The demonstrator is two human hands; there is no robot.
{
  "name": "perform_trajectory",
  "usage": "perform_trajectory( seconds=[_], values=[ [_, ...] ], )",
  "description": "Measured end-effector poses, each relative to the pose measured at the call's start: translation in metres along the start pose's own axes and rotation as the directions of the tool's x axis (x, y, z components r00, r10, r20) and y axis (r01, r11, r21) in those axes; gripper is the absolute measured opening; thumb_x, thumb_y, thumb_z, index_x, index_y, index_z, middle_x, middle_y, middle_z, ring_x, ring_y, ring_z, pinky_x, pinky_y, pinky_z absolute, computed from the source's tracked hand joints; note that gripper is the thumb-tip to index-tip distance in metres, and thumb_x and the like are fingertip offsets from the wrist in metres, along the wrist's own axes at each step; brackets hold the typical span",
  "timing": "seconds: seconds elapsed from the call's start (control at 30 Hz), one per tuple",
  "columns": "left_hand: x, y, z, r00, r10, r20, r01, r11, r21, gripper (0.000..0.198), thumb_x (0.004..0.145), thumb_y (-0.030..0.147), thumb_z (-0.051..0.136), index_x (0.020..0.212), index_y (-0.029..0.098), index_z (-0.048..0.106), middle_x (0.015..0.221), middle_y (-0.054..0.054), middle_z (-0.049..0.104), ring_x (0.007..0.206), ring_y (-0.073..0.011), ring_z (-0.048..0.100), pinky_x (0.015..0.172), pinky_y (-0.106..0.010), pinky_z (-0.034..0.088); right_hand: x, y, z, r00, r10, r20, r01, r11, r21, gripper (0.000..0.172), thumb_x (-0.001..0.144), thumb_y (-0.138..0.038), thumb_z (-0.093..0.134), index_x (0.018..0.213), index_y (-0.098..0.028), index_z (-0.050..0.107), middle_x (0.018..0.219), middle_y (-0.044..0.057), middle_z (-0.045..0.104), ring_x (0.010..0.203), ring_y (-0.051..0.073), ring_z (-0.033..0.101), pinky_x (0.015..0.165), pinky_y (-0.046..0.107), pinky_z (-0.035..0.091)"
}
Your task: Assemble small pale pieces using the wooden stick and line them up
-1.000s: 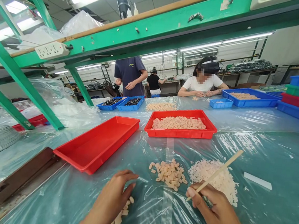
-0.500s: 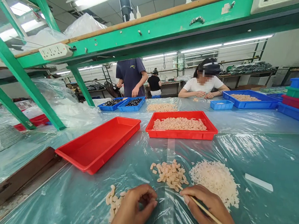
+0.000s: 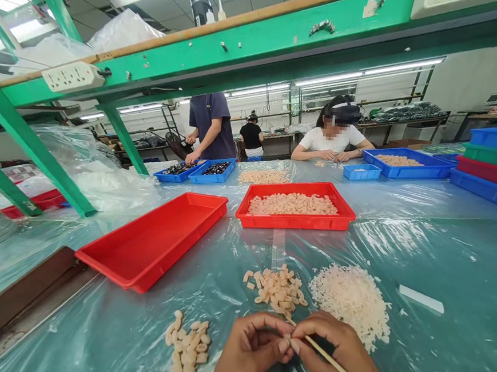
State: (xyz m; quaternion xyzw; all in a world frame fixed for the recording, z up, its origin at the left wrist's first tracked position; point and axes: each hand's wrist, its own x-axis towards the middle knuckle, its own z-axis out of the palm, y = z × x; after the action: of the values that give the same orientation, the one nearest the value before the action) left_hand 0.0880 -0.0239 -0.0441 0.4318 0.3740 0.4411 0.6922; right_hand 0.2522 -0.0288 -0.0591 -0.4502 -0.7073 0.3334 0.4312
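Observation:
My left hand (image 3: 255,347) is closed in a pinch, its fingertips on a small pale piece (image 3: 287,337), mostly hidden. My right hand (image 3: 333,344) touches that piece with its fingertips too and grips a thin wooden stick (image 3: 341,370), whose tip points up and left. Just beyond the hands lies a pile of small beige ring-like pieces (image 3: 281,289). To its right is a heap of white shavings or thin bits (image 3: 353,300). Left of my left hand sits a looser cluster of beige pieces (image 3: 188,347) on the plastic sheeting.
Ahead stand a red tray of pale pieces (image 3: 295,218) and a bare red tray (image 3: 153,241). A flat white strip (image 3: 421,299) lies to the right. Across the table a co-worker (image 3: 332,138) sits and another person (image 3: 212,123) stands by blue trays. A green shelf beam (image 3: 259,43) crosses above.
My left hand has moved right and met my right hand, with a small piece at their fingertips. The loose cluster is now uncovered. The standing person has reached down to a blue tray.

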Motion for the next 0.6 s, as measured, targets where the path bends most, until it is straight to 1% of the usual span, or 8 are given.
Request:
perform_trajectory(
  seconds=[0.07, 0.17, 0.27, 0.33, 0.5, 0.6],
  values=[
    [0.000, 0.001, 0.001, 0.999, 0.029, 0.018, -0.029, 0.999, 0.032, 0.019, 0.062, 0.026, 0.084, 0.073, 0.014, 0.074, 0.067, -0.004, 0.067, 0.058, -0.0090, 0.059, 0.058, -0.018, 0.047, 0.000, -0.003, -0.001, 1.000, 0.018, 0.001, -0.018, 1.000, 0.001, 0.018, 0.078, -0.022, 0.054, 0.069, -0.020, 0.070, 0.067, 0.002, 0.067, 0.066, 0.017, 0.063, 0.062, 0.025, 0.045],
    [0.001, 0.000, 0.000, 0.997, 0.077, 0.011, -0.077, 0.995, 0.066, 0.016, 0.063, 0.025, 0.084, 0.072, 0.015, 0.076, 0.070, -0.002, 0.063, 0.057, -0.0090, 0.058, 0.056, -0.019, 0.046, 0.001, -0.005, -0.001, 1.000, 0.023, -0.005, -0.023, 1.000, -0.017, 0.020, 0.077, -0.021, 0.053, 0.067, -0.019, 0.070, 0.064, 0.003, 0.066, 0.064, 0.017, 0.063, 0.060, 0.025, 0.045],
    [0.001, 0.000, 0.000, 0.996, 0.085, 0.031, -0.087, 0.993, 0.081, 0.016, 0.063, 0.025, 0.083, 0.073, 0.016, 0.076, 0.072, -0.003, 0.062, 0.057, -0.0091, 0.057, 0.055, -0.020, 0.046, 0.001, -0.004, 0.002, 0.999, 0.027, -0.036, -0.028, 0.999, -0.032, 0.018, 0.072, -0.018, 0.052, 0.063, -0.017, 0.068, 0.060, 0.002, 0.065, 0.058, 0.016, 0.062, 0.057, 0.023, 0.045],
    [0.001, -0.001, 0.000, 0.996, 0.077, 0.048, -0.081, 0.993, 0.082, 0.016, 0.063, 0.026, 0.083, 0.074, 0.015, 0.076, 0.072, -0.003, 0.063, 0.057, -0.0093, 0.057, 0.056, -0.020, 0.046, 0.002, -0.002, 0.003, 0.998, 0.010, -0.054, -0.014, 0.998, -0.060, 0.017, 0.070, -0.016, 0.051, 0.061, -0.016, 0.066, 0.058, 0.001, 0.063, 0.055, 0.014, 0.061, 0.054, 0.022, 0.044],
    [-0.001, -0.005, 0.006, 0.995, 0.102, 0.005, -0.102, 0.994, 0.026, 0.020, 0.063, 0.029, 0.083, 0.072, 0.014, 0.074, 0.065, -0.003, 0.064, 0.056, -0.0089, 0.054, 0.056, -0.019, 0.044, 0.004, -0.001, 0.003, 0.996, -0.055, -0.066, 0.046, 0.990, -0.132, 0.017, 0.064, -0.013, 0.047, 0.058, -0.016, 0.063, 0.055, 0.000, 0.058, 0.049, 0.012, 0.056, 0.049, 0.019, 0.041],
    [-0.001, -0.006, 0.010, 0.993, 0.116, 0.005, -0.116, 0.993, 0.027, 0.022, 0.064, 0.031, 0.082, 0.073, 0.014, 0.072, 0.067, -0.004, 0.065, 0.057, -0.0095, 0.055, 0.057, -0.019, 0.043, 0.005, -0.004, 0.001, 0.995, -0.081, -0.063, 0.071, 0.987, -0.145, 0.016, 0.063, -0.014, 0.047, 0.058, -0.016, 0.062, 0.054, 0.000, 0.056, 0.049, 0.012, 0.054, 0.049, 0.020, 0.040]
  ],
)
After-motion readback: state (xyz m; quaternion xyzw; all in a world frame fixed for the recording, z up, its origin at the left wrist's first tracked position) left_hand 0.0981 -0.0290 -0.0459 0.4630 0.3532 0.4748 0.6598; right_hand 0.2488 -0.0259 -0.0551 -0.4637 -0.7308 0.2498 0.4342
